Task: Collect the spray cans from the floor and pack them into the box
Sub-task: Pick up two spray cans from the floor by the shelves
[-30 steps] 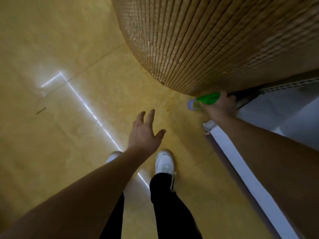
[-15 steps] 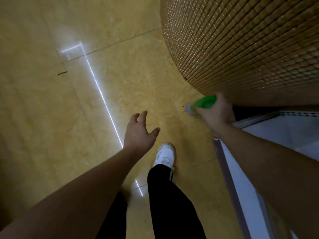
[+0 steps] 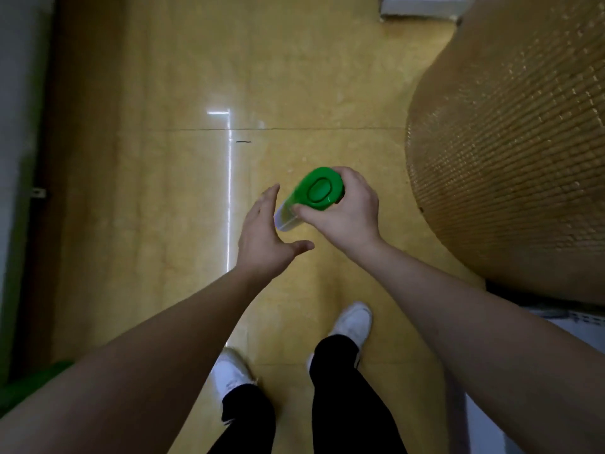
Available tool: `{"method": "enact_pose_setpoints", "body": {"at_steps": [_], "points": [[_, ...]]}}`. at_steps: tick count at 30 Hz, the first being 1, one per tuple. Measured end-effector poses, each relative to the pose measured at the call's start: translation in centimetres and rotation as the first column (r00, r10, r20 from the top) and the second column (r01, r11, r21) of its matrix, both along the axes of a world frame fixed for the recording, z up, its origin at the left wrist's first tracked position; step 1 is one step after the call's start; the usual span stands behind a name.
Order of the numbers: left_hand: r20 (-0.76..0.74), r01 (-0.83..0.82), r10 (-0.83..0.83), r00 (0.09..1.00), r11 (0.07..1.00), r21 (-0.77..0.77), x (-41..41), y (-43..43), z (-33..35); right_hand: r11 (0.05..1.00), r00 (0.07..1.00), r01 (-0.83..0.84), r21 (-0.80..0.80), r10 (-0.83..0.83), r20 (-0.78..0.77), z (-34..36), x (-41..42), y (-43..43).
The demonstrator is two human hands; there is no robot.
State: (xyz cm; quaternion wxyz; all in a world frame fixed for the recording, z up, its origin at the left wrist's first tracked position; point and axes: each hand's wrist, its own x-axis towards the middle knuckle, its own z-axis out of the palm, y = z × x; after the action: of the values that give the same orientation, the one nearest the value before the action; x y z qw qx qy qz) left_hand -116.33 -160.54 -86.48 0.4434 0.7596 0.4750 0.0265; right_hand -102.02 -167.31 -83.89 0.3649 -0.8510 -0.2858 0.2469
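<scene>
A spray can with a green cap and a pale body is held above the yellow floor, cap end towards the camera. My right hand is wrapped around it just below the cap. My left hand hovers open right beside the can's lower end, fingers spread, palm facing it; whether it touches the can I cannot tell. No box for packing shows clearly in this view.
A large round column covered in small gold tiles fills the right side. A pale object lies on the floor at the top right. My two feet in white shoes stand below. A dark wall strip runs down the left.
The view has turned left, putting the column on the right. My right hand brought the can from beside the column to the middle, and my left hand closed in on it.
</scene>
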Motion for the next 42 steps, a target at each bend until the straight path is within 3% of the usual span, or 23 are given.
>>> {"method": "enact_pose_setpoints", "body": {"at_steps": [7,13,17,21,24,26,28,32,37,42], "points": [[0.154,-0.391,0.382,0.911,0.920,0.029,-13.6,4.8,3.9,0.950,0.958,-0.284,0.131,0.276,0.071,4.4,-14.5,8.1],[0.098,-0.618,0.613,0.784,0.785,0.029,-27.5,4.0,4.5,0.795,0.804,-0.594,0.122,0.584,0.106,5.0,-28.6,10.9],[0.054,-0.789,0.787,0.614,0.615,0.013,-36.0,1.4,4.1,0.592,0.600,-0.800,0.101,0.791,0.118,5.1,-37.6,11.0],[0.112,-0.943,0.937,0.331,0.332,0.004,-43.3,-2.9,4.2,0.277,0.274,-0.961,-0.010,0.956,0.102,5.4,-46.0,10.5],[0.071,-0.988,0.985,0.157,0.157,0.007,-48.2,-6.4,4.2,-0.003,-0.008,-0.996,-0.092,0.999,0.051,5.2,-51.2,10.0],[0.044,-1.000,0.999,0.010,0.010,-0.002,-51.1,-8.9,3.8,-0.115,-0.120,-0.980,-0.162,0.993,0.016,4.5,-53.9,9.6],[0.019,-0.992,0.991,-0.130,-0.130,0.004,-53.4,-11.4,3.0,-0.151,-0.156,-0.961,-0.232,0.988,0.002,3.2,-56.2,8.8],[0.036,-0.956,0.956,-0.291,-0.292,0.013,-57.2,-15.5,1.2,-0.157,-0.162,-0.932,-0.327,0.987,-0.014,-0.1,-60.7,7.4],[0.022,-0.917,0.917,-0.399,-0.398,-0.034,-61.2,-18.3,-1.3,-0.094,-0.084,-0.905,-0.416,0.996,-0.043,-3.4,-65.9,6.9],[0.028,-0.898,0.900,-0.436,-0.433,-0.073,-64.6,-19.6,-4.2,-0.102,-0.102,-0.854,-0.511,0.994,-0.028,-6.1,-70.2,9.1]]}}
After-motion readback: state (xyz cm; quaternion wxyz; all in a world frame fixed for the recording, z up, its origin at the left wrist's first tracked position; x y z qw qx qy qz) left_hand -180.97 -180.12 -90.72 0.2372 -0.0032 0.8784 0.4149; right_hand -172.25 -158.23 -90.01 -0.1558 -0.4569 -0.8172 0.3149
